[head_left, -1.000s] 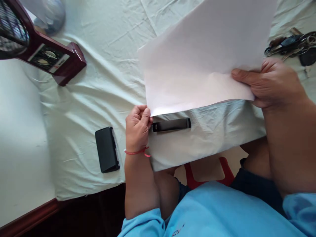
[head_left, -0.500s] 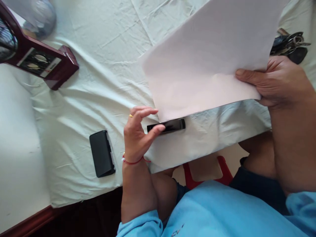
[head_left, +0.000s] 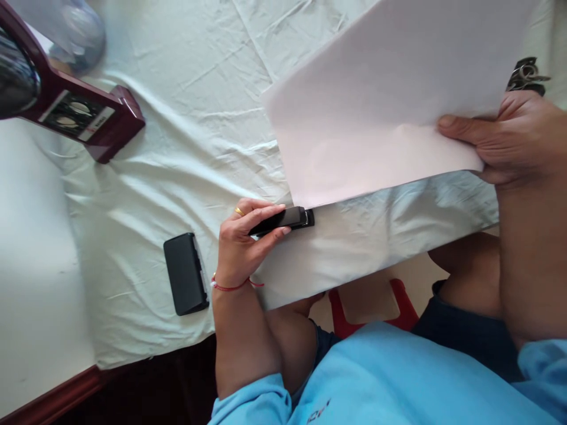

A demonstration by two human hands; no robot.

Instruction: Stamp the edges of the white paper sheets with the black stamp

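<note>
A black stapler [head_left: 290,218] lies on the cloth near the table's front edge. My left hand [head_left: 248,233] is closed around its rear part, fingers on the far side and thumb on the near side. My right hand [head_left: 509,139] pinches white paper sheets [head_left: 376,112] by their right edge, thumb on top and the other fingers hidden beneath. The sheets are held tilted above the cloth, and their lower left corner is at the far side of the stapler's front end. Whether that corner is between the jaws I cannot tell.
Black ink pad-like case [head_left: 186,274] lies left of my left hand. A dark red stand [head_left: 110,124] with a label and a clear plastic container [head_left: 80,35] are at the upper left. Keys [head_left: 527,77] lie beyond my right hand. A red stool [head_left: 403,304] shows below the cloth-covered table [head_left: 212,71].
My left hand has closed on the stapler, which has shifted slightly left. The sheets and my right hand have moved a little to the right.
</note>
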